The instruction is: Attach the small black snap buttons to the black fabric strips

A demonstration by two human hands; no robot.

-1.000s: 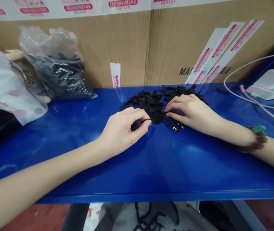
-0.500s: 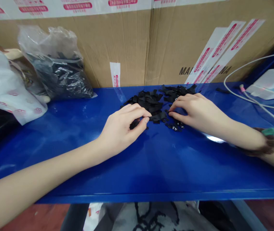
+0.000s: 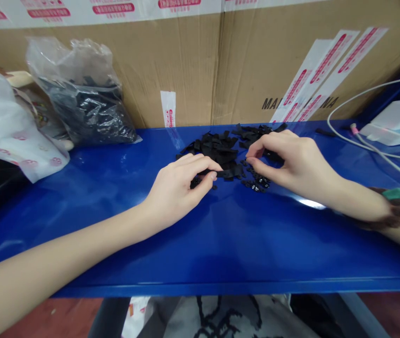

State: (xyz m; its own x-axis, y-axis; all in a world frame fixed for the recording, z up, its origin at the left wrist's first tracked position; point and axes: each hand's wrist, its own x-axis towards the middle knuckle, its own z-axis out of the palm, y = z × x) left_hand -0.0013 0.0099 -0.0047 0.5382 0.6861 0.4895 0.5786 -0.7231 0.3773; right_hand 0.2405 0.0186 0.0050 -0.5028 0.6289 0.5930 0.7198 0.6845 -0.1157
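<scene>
My left hand [image 3: 182,185] pinches one end of a short black fabric strip [image 3: 233,172] between thumb and forefinger. The strip's free end points right, in front of a pile of similar black strips [image 3: 221,149]. Across from it, my right hand [image 3: 291,157] has thumb and forefinger brought together over small black pieces [image 3: 254,185], some with white marks. Whatever is between those right fingertips is too small to make out. A second heap of black strips [image 3: 247,134] lies behind my right hand, partly hidden by it. More small black bits show under my left fingers.
A clear plastic bag [image 3: 90,103] of black material stands at the back left, beside a white printed bag [image 3: 13,126]. Cardboard [image 3: 192,61] walls off the back of the blue table [image 3: 200,253]. At right are a white cable [image 3: 329,112] and a white device [image 3: 393,124].
My right hand has lifted slightly and its thumb and forefinger have closed together above the small black pieces. My left hand has barely moved, still pinching the strip.
</scene>
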